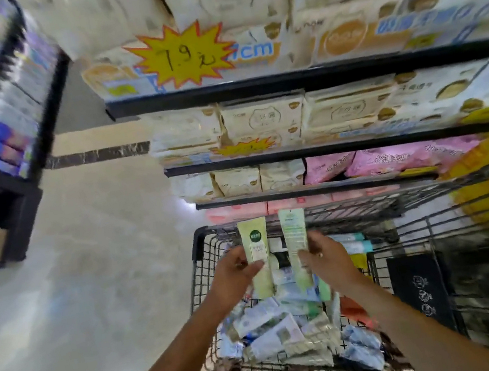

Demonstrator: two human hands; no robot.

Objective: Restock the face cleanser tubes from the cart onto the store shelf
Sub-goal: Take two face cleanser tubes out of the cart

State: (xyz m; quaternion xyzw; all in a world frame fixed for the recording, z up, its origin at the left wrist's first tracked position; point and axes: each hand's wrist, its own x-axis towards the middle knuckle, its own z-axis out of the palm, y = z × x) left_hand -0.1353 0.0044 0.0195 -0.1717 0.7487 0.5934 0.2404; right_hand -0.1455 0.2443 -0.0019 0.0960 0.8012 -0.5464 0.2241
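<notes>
Left hand (pixel 236 273) reaching forward, pinching a pale green tube (pixel 257 256) upright, right hand (pixel 326 256) gripping a second tube (pixel 296 248) alongside, both being held above the far end of the cart (pixel 202 248), more tubes (pixel 282 332) lying piled inside it

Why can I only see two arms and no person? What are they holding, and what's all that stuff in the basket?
There is just one picture. The camera sits on the person's head and looks forward and down, so you only see their own arms reaching out. The left hand holds a pale yellow-green tube with a dark round logo. The right hand holds a pale green tube. The fingers curl round each tube. Both tubes are above a black wire cart, which has a heap of tubes inside. Behind the cart are store shelves stacked with soft packs, and a yellow star sign shows a price.
</notes>
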